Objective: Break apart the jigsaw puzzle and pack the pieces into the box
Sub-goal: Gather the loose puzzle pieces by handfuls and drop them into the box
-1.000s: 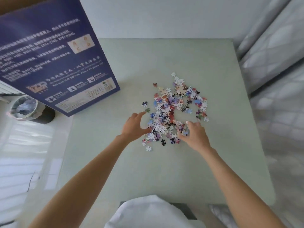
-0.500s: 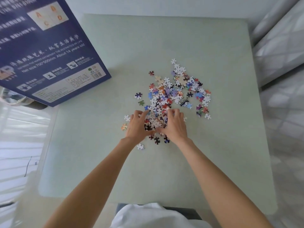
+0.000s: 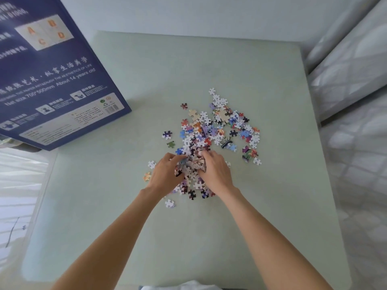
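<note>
Fingers: left hand [image 3: 167,174] and right hand [image 3: 215,174] curl inward from either side, cupping a clump of puzzle pieces [image 3: 191,164] squeezed between them.
Grip: both hands seem to hold the clump itself, though the fingertips are buried in it.
Loose pieces: remaining jigsaw pile [image 3: 219,126] spreads across the pale green table [image 3: 272,206] just beyond the fingers, trailing off to the far right; a few strays lie near the wrists.
Box: blue puzzle box [image 3: 52,80] looms at far left, tilted, well apart from the pile.
Key relation: box lies left of both hands, nearer the left one, so the scooped load must travel leftward.
</note>
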Demonstrator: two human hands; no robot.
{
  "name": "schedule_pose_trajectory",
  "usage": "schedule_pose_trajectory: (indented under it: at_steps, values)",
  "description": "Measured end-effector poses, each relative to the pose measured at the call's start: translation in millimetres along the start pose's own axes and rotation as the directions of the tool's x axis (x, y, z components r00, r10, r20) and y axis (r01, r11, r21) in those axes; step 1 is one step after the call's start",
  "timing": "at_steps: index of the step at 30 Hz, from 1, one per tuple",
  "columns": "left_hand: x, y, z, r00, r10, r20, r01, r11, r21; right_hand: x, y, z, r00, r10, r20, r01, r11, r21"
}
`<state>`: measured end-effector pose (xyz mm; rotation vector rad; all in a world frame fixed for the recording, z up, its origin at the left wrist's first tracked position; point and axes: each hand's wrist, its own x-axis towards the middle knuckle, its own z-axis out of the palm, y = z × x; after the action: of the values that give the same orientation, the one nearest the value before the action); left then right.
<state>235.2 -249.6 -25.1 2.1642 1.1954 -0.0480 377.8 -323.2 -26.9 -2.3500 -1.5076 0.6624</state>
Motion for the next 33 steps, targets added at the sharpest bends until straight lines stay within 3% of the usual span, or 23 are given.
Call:
schedule_pose_trajectory:
  at_steps: [4,9,12,14,16,18,21,27,30,33]
  values:
    - [0.9,-0.3,-8.4,0.999,0.018,-0.041,-0.019,1.0,-0.02,-5.7,5.9,-8.2,0.998,0.033,-0.055,-0.026,0.993,0.119]
    - [0.4,-5.8,-13.9,0.986,-0.064,-0.154,0.043,0.99,-0.136,-13.5,18.5,-23.5,0.981,0.162,-0.109,-0.122,0.944,0.306]
    - [2.2,0.6,-16.5,0.968,-0.005,-0.251,-0.038,0.986,-0.164,-18.2,26.7,-29.9,0.977,0.194,-0.093,-0.156,0.935,0.317]
    - [8.0,9.1,-13.7,0.966,0.09,-0.24,-0.119,0.987,-0.109,-21.0,30.3,-32.3,0.978,0.196,-0.075,-0.163,0.936,0.312]
    - [16.5,16.6,-9.0,0.981,0.142,-0.134,-0.146,0.989,-0.016,-23.5,30.9,-36.1,0.982,0.177,-0.069,-0.148,0.941,0.305]
    - [23.4,20.7,-6.1,0.993,0.121,-0.013,-0.119,0.989,0.086,-26.6,29.5,-39.8,0.987,0.15,-0.052,-0.128,0.946,0.297]
    - [27.1,25.8,-1.1,0.996,0.07,0.059,-0.081,0.978,0.191,-34.1,31.7,-39.5,0.989,0.144,0.016,-0.143,0.95,0.278]
    - [30.2,26.2,3.1,0.995,0.067,0.07,-0.078,0.983,0.164,-41.6,32.3,-23.0,0.973,0.147,0.178,-0.167,0.98,0.103]
    - [23.6,24.7,2.4,0.993,0.108,0.044,-0.113,0.985,0.13,-42.3,23.1,-12.6,0.985,0.108,0.136,-0.1,0.993,-0.06]
    - [16.2,19.4,3.0,0.993,0.117,0.001,-0.116,0.987,0.109,-42.3,20.9,-6.3,0.991,0.089,0.098,-0.084,0.995,-0.046]
